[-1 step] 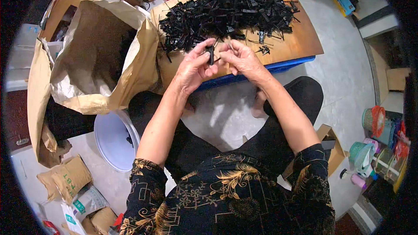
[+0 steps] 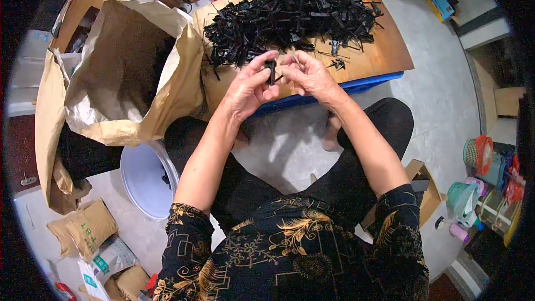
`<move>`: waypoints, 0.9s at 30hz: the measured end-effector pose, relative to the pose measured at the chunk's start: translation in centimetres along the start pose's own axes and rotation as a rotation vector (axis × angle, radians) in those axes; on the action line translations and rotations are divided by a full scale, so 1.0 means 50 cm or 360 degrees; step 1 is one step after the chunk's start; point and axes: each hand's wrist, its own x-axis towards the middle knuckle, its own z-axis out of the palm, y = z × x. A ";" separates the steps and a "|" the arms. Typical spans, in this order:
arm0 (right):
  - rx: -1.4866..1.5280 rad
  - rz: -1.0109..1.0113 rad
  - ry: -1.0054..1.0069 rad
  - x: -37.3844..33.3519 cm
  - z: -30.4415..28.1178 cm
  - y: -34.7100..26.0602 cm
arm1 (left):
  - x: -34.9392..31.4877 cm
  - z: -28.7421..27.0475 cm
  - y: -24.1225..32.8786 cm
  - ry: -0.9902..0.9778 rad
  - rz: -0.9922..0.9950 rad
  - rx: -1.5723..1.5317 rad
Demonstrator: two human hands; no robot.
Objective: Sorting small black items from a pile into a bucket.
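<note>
Over the near edge of the wooden board, my left hand [image 2: 252,88] pinches a small black plastic part [image 2: 271,72] upright between thumb and fingers. My right hand [image 2: 310,78] is closed close beside it, its fingertips nearly meeting the left ones. Something thin shows between those right fingers, too small to name. A large heap of black plastic parts [image 2: 290,17] with thin stalks covers much of the board [image 2: 390,39]. Between the heap and my right hand lies a small loose cluster of black parts [image 2: 337,64].
A big open paper sack [image 2: 184,78] stands left of the board, dark inside. Below it sits a white bucket [image 2: 139,181] by my left leg. Filled brown bags [image 2: 89,228] lie at lower left. A cardboard box [image 2: 426,200] and baskets [image 2: 461,198] are on the right.
The black part in my left hand has tilted or shifted very slightly. Otherwise my hands and the heap look the same.
</note>
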 end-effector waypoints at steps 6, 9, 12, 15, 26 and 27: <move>0.0217 0.0245 -0.0321 -0.013 -0.006 -0.013 | -0.017 0.026 0.001 -0.0257 -0.0147 0.0050; 0.0134 0.0266 -0.0313 -0.012 -0.008 -0.017 | -0.020 0.030 -0.001 -0.0222 -0.0161 0.0108; 0.0025 0.0145 -0.0216 -0.003 -0.013 0.003 | -0.015 0.037 0.004 -0.0164 -0.0064 0.0270; -0.0073 0.0076 -0.0154 0.003 -0.011 0.013 | -0.011 0.021 -0.007 -0.0143 0.0026 0.0663; 0.0156 0.0358 0.0087 -0.005 0.037 0.015 | 0.001 0.018 -0.013 0.0309 0.0228 0.0871; 0.0136 0.0379 0.0098 -0.004 0.042 0.016 | 0.003 0.017 -0.014 0.0312 0.0224 0.0867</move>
